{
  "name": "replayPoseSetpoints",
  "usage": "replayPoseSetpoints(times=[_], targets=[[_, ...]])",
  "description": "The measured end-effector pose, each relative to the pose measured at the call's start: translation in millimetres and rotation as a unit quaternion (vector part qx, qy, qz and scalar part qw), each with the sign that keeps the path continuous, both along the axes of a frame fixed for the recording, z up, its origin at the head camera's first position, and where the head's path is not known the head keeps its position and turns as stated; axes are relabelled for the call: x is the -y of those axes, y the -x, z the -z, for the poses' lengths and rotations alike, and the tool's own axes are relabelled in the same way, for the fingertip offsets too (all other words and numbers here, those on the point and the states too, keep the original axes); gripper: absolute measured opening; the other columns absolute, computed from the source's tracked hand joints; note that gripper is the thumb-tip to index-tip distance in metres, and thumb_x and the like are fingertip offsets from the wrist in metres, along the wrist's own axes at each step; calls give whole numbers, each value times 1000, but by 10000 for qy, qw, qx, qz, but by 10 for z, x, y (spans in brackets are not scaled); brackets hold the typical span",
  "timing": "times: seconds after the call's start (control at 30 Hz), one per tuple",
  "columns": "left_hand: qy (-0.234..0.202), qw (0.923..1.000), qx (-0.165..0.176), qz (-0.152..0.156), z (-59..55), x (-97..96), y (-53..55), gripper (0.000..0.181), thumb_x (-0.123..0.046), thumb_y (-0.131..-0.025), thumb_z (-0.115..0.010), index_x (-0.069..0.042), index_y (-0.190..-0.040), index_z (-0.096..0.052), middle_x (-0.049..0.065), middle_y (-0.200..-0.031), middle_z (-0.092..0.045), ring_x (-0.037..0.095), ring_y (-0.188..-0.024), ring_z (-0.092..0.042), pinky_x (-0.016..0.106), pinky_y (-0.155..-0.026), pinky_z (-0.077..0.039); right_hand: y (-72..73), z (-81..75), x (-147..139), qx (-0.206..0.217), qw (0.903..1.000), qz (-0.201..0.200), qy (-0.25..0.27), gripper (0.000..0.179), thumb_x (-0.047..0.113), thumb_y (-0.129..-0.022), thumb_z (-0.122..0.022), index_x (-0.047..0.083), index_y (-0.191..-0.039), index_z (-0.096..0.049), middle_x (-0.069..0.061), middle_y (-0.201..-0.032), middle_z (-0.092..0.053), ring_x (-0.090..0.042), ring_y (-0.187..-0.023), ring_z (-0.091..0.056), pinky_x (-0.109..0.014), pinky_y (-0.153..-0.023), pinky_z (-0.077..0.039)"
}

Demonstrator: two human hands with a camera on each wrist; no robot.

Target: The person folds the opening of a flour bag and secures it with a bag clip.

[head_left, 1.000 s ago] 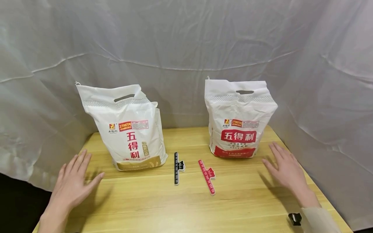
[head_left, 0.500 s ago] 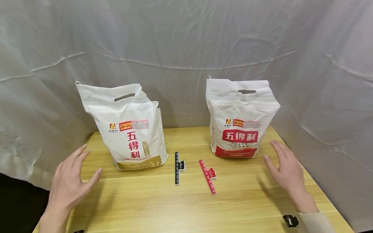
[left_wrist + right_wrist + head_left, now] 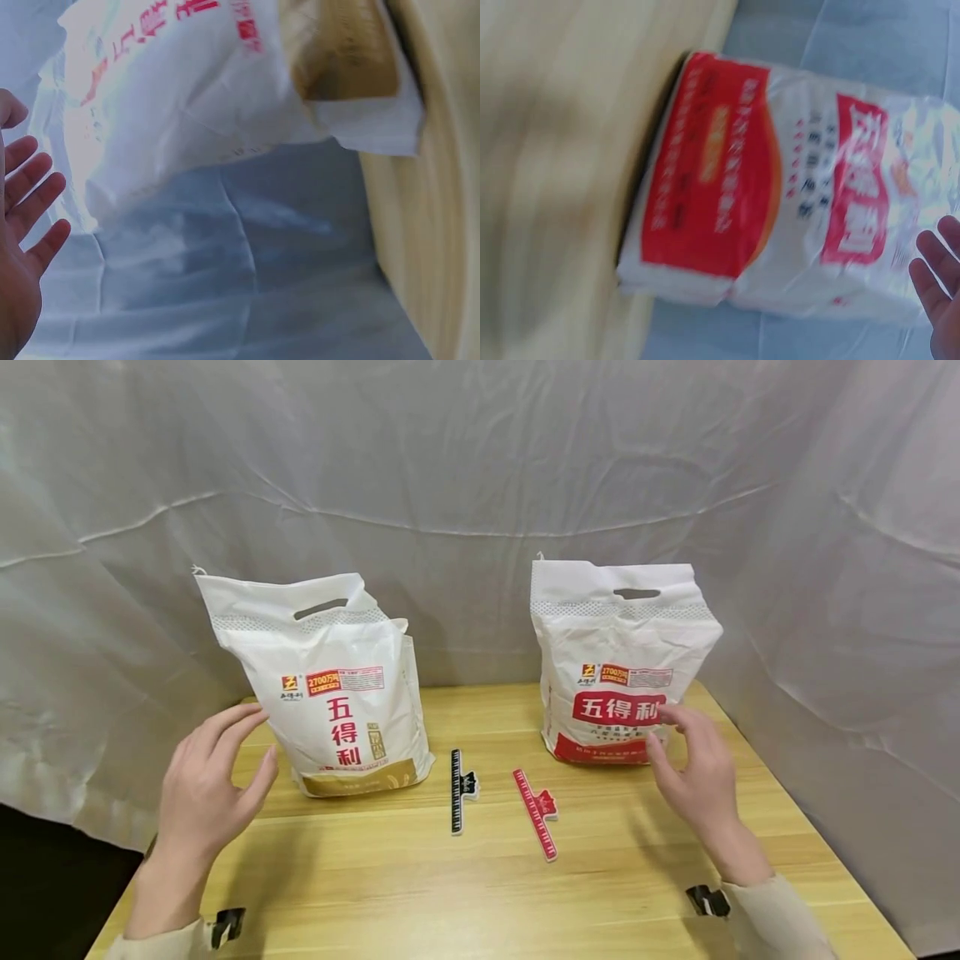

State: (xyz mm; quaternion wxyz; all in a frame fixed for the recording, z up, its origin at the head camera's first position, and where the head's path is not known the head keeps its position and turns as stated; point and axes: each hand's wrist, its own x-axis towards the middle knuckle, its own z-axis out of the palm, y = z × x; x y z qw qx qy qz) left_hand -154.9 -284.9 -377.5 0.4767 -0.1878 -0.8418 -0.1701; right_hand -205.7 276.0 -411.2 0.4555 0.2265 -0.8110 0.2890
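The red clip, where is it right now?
In the head view the red clip lies flat on the wooden table, just right of the black clip and in front of the red-labelled bag.

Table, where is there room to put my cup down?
The wooden table is bare along its near edge, below the black clip and the red clip. It is crowded beside the gold-banded white bag and the red-banded white bag.

Both hands are bare. Each forearm wears a pale beige sleeve [image 3: 776, 914] ending at the wrist, with a small black clip-like device [image 3: 707, 901] strapped beside the cuff.
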Motion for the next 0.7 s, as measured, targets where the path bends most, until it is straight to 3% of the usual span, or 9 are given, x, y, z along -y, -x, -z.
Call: replayPoseSetpoints(times=[0.27, 0.57, 0.7], targets=[[97, 9993, -108, 348, -214, -154, 183, 52, -40, -101, -53, 2, -126, -69, 20, -126, -67, 43, -108, -63, 59, -89, -45, 108, -180, 324, 36, 9990, -409, 148, 42, 14, -92, -68, -8, -127, -62, -22, -120, -67, -37, -107, -61, -16, -101, -38], [144, 9977, -242, 615, -431, -305, 374, 48, -32, -96, -56, 1, -128, -69, 18, -131, -67, 42, -112, -63, 57, -94, -45, 221, -331, 630, 187, 9976, -636, 220, 41, 11, -91, -70, -3, -129, -62, -16, -122, -68, -32, -108, -64, -22, -100, -43], [214, 9963, -303, 769, -541, -353, 465, 48, -30, -95, -56, 2, -129, -68, 18, -133, -67, 41, -115, -63, 58, -94, -46, 297, -384, 782, 188, 9953, -915, 246, 40, 9, -91, -70, -3, -128, -62, -17, -121, -68, -33, -109, -64, -27, -100, -46]])
